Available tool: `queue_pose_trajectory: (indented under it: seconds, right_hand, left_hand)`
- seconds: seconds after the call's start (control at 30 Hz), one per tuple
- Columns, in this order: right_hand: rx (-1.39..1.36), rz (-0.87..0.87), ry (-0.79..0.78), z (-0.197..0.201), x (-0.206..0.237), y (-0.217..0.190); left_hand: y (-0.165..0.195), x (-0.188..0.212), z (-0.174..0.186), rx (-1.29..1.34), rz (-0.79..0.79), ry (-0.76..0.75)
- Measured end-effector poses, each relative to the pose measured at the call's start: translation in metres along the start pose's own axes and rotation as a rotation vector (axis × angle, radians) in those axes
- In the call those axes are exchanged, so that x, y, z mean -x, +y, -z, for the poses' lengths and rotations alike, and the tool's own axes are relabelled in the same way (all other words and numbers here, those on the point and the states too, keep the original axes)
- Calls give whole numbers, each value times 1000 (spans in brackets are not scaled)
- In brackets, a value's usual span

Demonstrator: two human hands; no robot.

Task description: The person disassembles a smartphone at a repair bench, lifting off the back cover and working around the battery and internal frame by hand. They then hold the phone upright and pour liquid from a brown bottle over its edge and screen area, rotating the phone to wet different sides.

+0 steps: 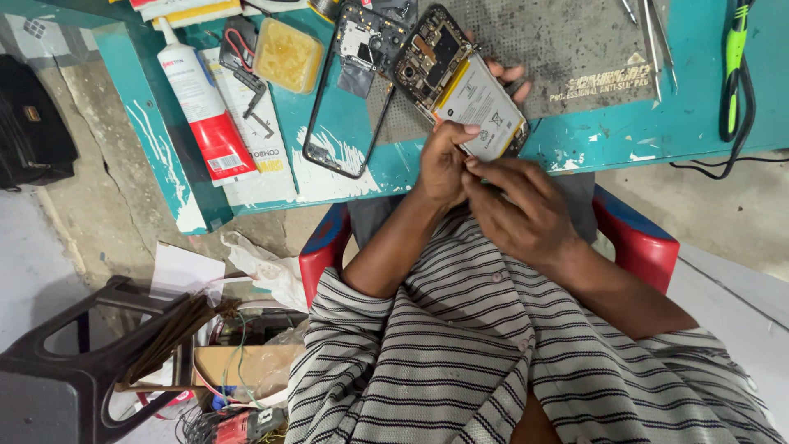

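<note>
My left hand (442, 164) holds an opened phone (436, 53) with its back cover off, so the circuit board and a white battery (481, 103) show. Its thumb rests on the battery's lower edge, and its fingertips stick out from behind the phone on the right side. My right hand (519, 210) is just below, with its fingertips at the bottom edge of the phone beside the left thumb. Whether it pinches something small I cannot tell. Both hands hover over the near edge of the teal table (608, 136).
A black phone frame (339, 123) lies on the table left of the hands. A white and red glue tube (201, 103), a yellow sponge tray (288, 56), a grey work mat (559, 49), tweezers (653, 33) and a green-handled tool (734, 57) are there too. Red chair arms (637, 238) flank me, beside a black stool (74, 362).
</note>
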State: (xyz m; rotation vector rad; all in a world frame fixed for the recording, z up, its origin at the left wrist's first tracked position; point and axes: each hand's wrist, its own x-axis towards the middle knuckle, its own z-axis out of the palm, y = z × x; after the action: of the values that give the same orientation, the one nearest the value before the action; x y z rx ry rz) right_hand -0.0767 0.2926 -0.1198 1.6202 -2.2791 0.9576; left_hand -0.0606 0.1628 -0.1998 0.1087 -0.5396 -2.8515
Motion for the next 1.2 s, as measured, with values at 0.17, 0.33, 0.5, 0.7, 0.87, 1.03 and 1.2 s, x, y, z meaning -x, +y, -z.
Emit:
queue_pose_trajectory:
  seconds: [0.17, 0.33, 0.5, 0.7, 0.87, 1.03, 1.2]
  right_hand:
    - [-272, -326, 101, 8, 12, 1]
    - [-229, -468, 37, 12, 7, 9]
    - [-239, -409, 22, 12, -4, 7]
    - [-165, -365, -1, 13, -6, 7]
    - [-172, -374, -31, 17, -4, 14]
    - [-291, -347, -145, 28, -20, 21]
    - [-140, -250, -365, 43, -50, 24]
  left_hand:
    - [-2, 2, 4, 110, 0, -81]
    - [1, 2, 6, 89, 20, -82]
    - [-1, 3, 9, 70, 16, -82]
    - [0, 1, 3, -17, 12, -63]
    - [23, -3, -5, 181, 15, -127]
    - [31, -5, -7, 58, 108, -31]
    - [27, -3, -11, -162, 126, -122]
